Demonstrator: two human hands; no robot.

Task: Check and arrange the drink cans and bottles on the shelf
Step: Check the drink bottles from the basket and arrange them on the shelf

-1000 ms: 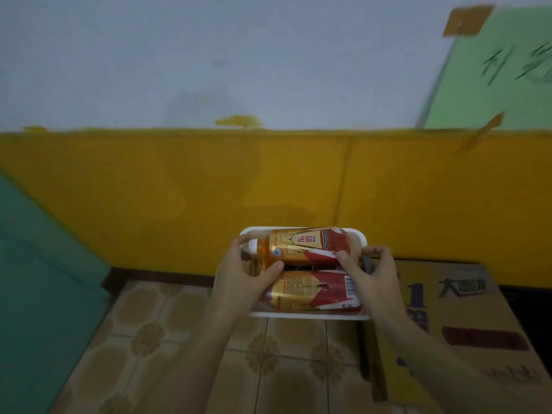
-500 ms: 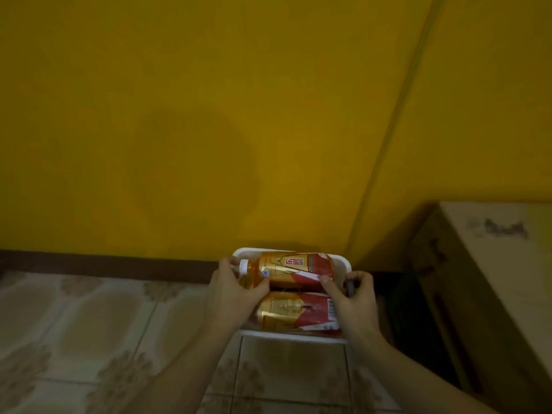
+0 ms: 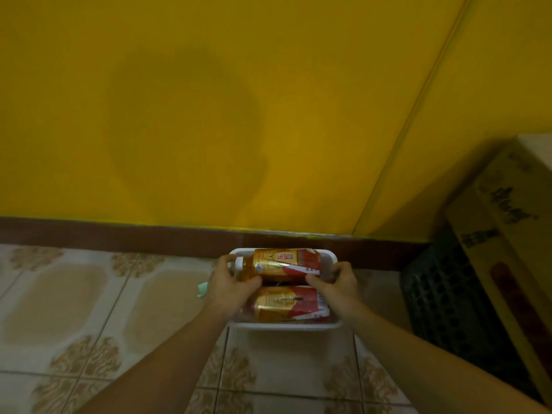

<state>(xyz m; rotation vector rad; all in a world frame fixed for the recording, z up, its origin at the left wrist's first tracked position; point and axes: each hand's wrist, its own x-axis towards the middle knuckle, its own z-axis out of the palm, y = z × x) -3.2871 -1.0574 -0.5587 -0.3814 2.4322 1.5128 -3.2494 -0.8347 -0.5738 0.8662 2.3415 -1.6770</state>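
Fingers [image 3: 222, 262] of both hands curled round white basket [image 3: 283, 325] | two bottles [image 3: 283, 264] lay inside | basket sat by wall [image 3: 209, 115], floor [image 3: 89, 309] open left

Tiled floor [image 3: 125, 309] bears white tray [image 3: 283, 326], crate [image 3: 448, 294], green scrap [image 3: 202, 288].

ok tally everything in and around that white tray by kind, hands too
drink bottles lying in the tray: 2 (far bottle, near bottle)
white tray: 1
hands holding the tray and far bottle: 2 (left hand, right hand)
cardboard box: 1
dark crate: 1
total: 7
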